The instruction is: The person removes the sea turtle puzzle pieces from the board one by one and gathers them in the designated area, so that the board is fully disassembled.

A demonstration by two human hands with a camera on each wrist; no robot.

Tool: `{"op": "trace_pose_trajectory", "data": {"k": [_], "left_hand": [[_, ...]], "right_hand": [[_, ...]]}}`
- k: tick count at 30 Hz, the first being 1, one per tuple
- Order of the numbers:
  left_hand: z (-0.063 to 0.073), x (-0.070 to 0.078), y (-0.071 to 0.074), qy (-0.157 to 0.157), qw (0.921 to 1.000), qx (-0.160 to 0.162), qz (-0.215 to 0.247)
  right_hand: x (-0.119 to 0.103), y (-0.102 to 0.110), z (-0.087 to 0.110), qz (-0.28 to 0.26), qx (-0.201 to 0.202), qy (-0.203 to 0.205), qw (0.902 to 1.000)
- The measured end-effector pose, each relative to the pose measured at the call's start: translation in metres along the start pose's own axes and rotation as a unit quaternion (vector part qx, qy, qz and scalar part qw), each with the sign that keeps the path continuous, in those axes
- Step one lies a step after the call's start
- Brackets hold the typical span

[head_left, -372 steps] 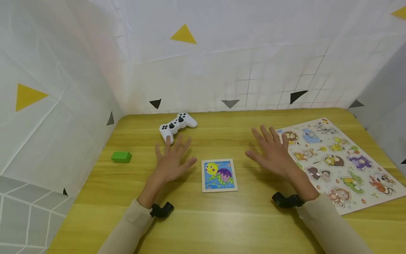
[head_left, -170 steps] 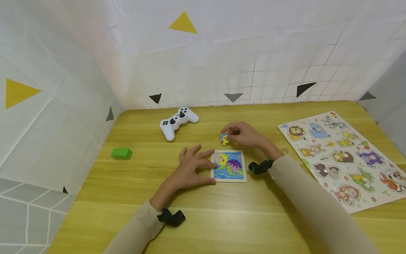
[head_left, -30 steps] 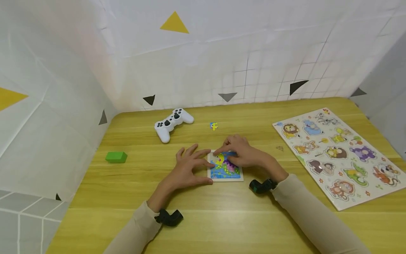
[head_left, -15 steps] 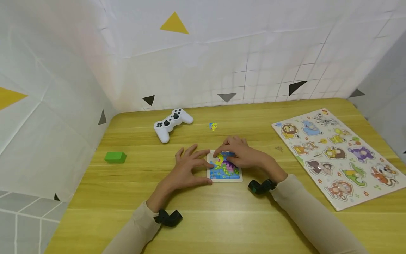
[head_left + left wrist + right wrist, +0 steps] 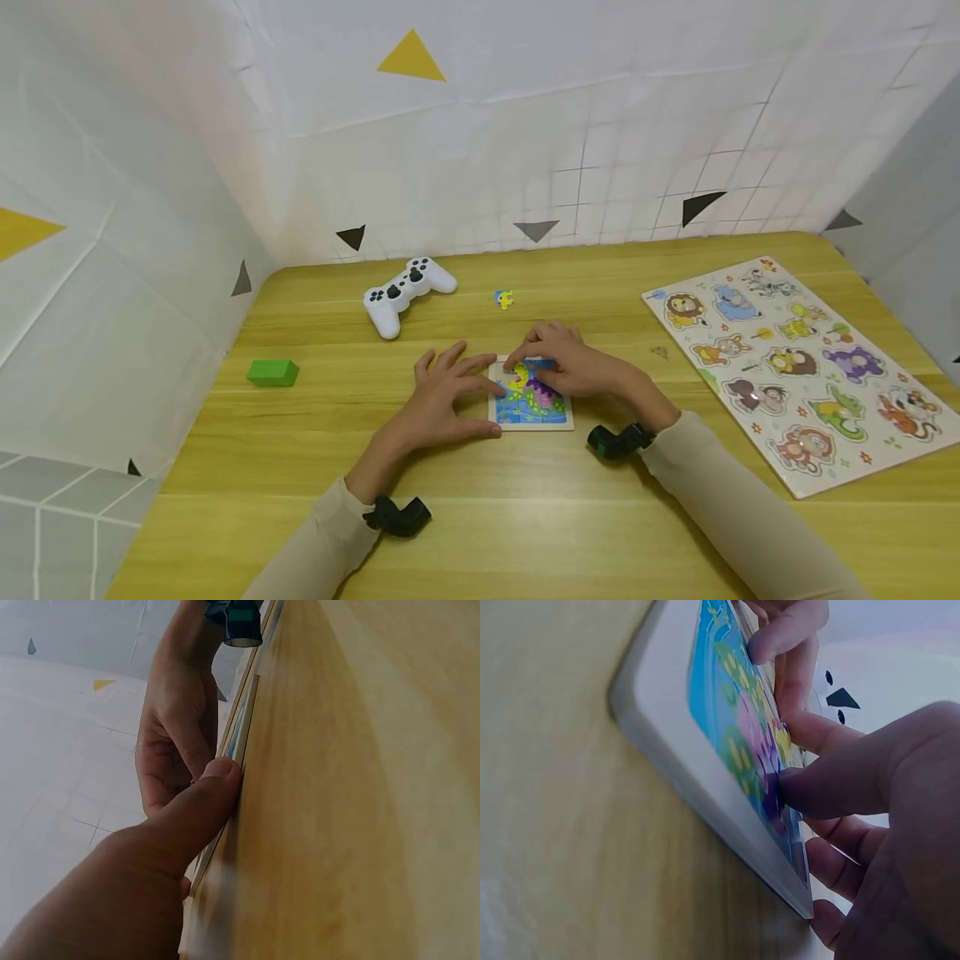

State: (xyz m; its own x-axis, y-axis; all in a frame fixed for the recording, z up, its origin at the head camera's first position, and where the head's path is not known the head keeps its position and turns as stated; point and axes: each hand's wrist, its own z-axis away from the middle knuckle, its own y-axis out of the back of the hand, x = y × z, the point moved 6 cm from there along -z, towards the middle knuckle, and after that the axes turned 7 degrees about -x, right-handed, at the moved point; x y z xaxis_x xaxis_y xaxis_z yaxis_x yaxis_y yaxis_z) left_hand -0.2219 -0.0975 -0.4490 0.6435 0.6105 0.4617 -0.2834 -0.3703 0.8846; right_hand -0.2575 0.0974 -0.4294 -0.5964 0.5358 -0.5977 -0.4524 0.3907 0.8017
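A small turtle jigsaw puzzle (image 5: 534, 412) in a pale wooden frame lies flat on the table, with a bare pale patch at its upper left. My left hand (image 5: 441, 404) rests at the frame's left side, fingers spread. Its thumb (image 5: 219, 771) touches the near corner and a fingertip reaches over the picture. My right hand (image 5: 572, 360) bends over the far edge. Its thumb (image 5: 806, 791) presses on the purple shell, while its other fingers curl by the far rim. One loose yellow-and-blue puzzle piece (image 5: 503, 299) lies beyond the frame.
A white game controller (image 5: 408, 295) lies at the back left, and a green block (image 5: 273, 372) sits near the table's left edge. The large animal peg board (image 5: 806, 379) takes up the right side. White cloth walls (image 5: 480, 150) stand behind and beside the table.
Over the last second both hands stay almost still on the puzzle. Earlier, the right hand held the yellow-and-blue piece, which now lies on the table; before that, the picture was whole and the hands were apart.
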Motion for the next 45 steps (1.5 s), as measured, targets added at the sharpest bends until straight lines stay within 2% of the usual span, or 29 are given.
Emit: {"op": "trace_pose_trajectory", "data": {"k": [8, 12, 30, 38, 45], "left_hand": [[0.001, 0.01, -0.005, -0.014, 0.9965, -0.049, -0.066], [0.001, 0.011, -0.007, -0.008, 0.9949, -0.062, -0.079], [0.0, 0.011, -0.008, -0.004, 0.9958, -0.06, -0.068], [0.0, 0.01, -0.008, -0.001, 0.9962, -0.059, -0.065], [0.0, 0.01, -0.007, -0.001, 0.9964, -0.056, -0.064]], "right_hand": [[0.001, -0.003, -0.002, 0.011, -0.009, -0.007, 0.9999], [-0.001, -0.002, -0.002, 0.01, -0.013, -0.01, 0.9998], [-0.001, 0.0, -0.001, -0.014, 0.016, 0.043, 0.9989], [0.012, -0.001, -0.002, -0.067, 0.02, 0.001, 0.9976], [0.019, -0.001, -0.002, -0.138, 0.019, -0.013, 0.9901]]}}
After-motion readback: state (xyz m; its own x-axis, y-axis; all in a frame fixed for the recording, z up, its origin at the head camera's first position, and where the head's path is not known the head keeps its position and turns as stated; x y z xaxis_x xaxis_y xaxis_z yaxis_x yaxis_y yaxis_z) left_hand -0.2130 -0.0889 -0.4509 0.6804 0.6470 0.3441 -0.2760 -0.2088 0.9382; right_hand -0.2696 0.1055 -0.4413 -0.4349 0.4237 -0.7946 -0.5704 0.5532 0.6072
